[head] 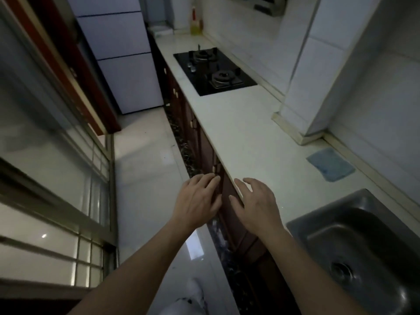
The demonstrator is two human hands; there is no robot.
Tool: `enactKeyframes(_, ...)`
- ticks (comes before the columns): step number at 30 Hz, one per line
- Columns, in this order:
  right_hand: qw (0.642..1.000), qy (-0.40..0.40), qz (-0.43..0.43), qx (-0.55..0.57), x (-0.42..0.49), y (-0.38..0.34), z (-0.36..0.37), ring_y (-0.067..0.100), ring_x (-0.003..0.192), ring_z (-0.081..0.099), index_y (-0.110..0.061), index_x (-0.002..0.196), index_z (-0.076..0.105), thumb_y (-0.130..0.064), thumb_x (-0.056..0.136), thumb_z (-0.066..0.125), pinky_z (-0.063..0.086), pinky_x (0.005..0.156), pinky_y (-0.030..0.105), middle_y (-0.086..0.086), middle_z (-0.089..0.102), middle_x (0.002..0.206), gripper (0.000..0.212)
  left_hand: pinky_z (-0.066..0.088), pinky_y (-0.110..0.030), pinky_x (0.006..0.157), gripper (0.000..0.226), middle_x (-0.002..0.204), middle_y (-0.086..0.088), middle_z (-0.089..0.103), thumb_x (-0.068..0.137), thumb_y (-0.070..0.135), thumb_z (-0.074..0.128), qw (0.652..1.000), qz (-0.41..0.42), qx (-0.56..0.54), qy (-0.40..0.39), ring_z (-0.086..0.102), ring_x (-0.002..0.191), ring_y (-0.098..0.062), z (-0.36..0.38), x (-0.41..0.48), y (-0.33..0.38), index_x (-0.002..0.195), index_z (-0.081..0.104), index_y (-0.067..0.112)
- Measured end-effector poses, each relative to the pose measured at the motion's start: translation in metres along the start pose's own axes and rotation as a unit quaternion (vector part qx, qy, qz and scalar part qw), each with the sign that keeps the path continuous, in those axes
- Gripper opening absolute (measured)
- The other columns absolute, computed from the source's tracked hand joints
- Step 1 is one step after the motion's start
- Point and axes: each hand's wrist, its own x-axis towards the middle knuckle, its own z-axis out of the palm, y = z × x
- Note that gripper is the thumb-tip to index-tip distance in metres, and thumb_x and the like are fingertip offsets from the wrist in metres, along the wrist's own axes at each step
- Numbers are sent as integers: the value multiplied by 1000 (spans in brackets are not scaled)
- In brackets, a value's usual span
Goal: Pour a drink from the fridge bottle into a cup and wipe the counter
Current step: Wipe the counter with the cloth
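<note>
Right, fridge [120, 53] stands shut at the far end of the aisle, so the bottle inside is hidden from me, and I spot no cup anywhere. If I carry a bottle back with nothing to pour into, I'd guess it ends in a spill. Tabletop [238, 133] runs pale and dim, so wet patches could be missed in this light. Sink [354, 246] is cut off on my right. Blue cloth [330, 164] lies flat by the wall, well apart from me. Left hand [197, 201] and right hand [256, 203] hover open near the tabletop's front edge, fingers spread, holding nothing.
</note>
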Motion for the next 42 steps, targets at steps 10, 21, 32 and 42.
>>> enactKeyframes(10, 999, 4, -50, 17, 161, -89, 56, 26, 113, 57, -16, 133, 59, -47, 93, 45, 48, 95, 44, 9, 61, 123, 53, 49, -39, 98, 55, 138, 1, 59, 94, 50, 41, 998, -57, 10, 20, 55, 124, -21, -16, 85, -154, 139, 53, 21)
enactKeyframes(21, 994, -43, -99, 21, 288, -128, 128, 29, 113, 57, -14, 135, 56, -47, 94, 47, 48, 96, 47, 12, 60, 126, 53, 51, -36, 91, 50, 133, 2, 62, 93, 48, 52, 991, -125, 28, 25, 59, 117, -19, 1, 151, -260, 135, 57, 21)
enactKeyframes(32, 997, -22, -34, 62, 473, -89, 192, 26, 108, 59, -14, 131, 58, -42, 93, 54, 49, 93, 44, 9, 62, 120, 48, 51, -36, 94, 52, 136, 2, 60, 94, 48, 45, 997, -67, 41, -25, 56, 121, -19, 35, 339, -338, 138, 54, 22)
enactKeyframes(42, 995, 5, 101, 21, 552, 13, 183, 29, 114, 59, -17, 131, 59, -45, 92, 47, 48, 98, 46, 10, 62, 125, 49, 55, -41, 87, 54, 133, -2, 63, 93, 48, 37, 995, 70, 2, -73, 61, 114, -25, 83, 500, -309, 134, 57, 18)
